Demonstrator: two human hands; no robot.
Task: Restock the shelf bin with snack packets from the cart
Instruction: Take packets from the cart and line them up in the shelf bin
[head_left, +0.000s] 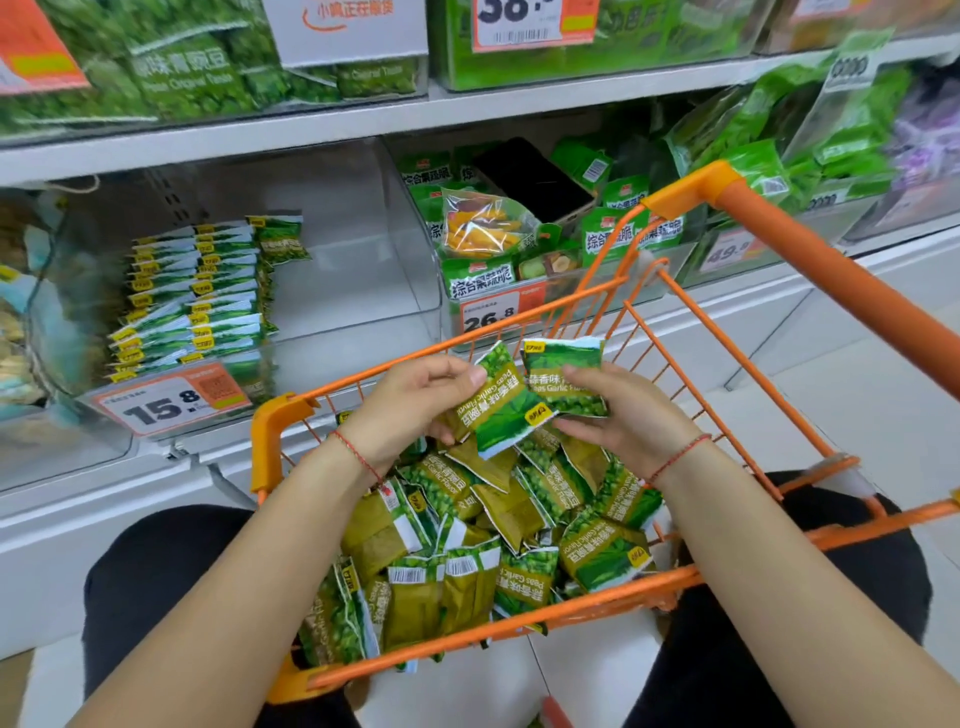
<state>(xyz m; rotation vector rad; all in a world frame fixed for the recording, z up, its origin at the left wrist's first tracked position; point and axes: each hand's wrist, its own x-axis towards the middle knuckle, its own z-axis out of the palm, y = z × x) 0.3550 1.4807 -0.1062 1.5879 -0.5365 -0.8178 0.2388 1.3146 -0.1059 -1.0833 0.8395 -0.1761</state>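
Hands gripped snack packets at frame centre: left hand (415, 410) one packet (493, 410), right hand (623, 415) another (563, 376). Fingers partly hid both, above the cart (727, 574).

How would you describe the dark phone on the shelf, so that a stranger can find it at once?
Start at the orange cart and look past its far corner to the clear bin with the 26.8 price tag. The phone lies tilted on top of the green snack bags there. It is the only flat black slab among bright packets.
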